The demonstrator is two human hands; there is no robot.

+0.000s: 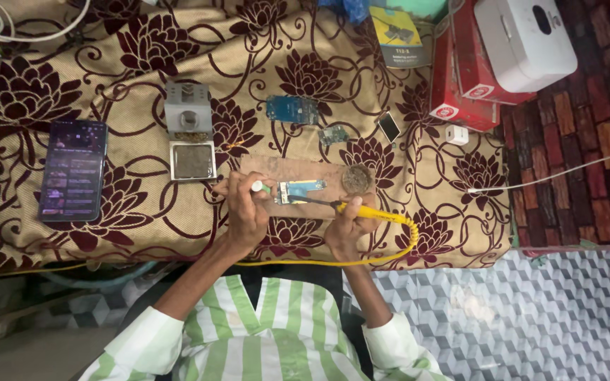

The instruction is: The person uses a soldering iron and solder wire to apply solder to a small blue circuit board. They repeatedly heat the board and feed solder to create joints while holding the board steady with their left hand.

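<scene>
the right hand [347, 227] is gripping a yellow soldering iron [365, 211], its tip touching the small circuit board [299, 189] on the wooden block [284, 169]; the left hand [245, 208] is pinching a white-tipped tool [257, 186] beside it.

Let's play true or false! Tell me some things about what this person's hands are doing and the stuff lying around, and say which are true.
1. The right hand holds a yellow soldering iron. True.
2. The small blue circuit board lies on a wooden board. True.
3. The phone lies by the right hand. False: it lies far off on the left-hand side.
4. The left hand is empty. False: it pinches a small white-tipped thing.
5. The grey soldering stand lies on the flowered cloth. True.
</scene>
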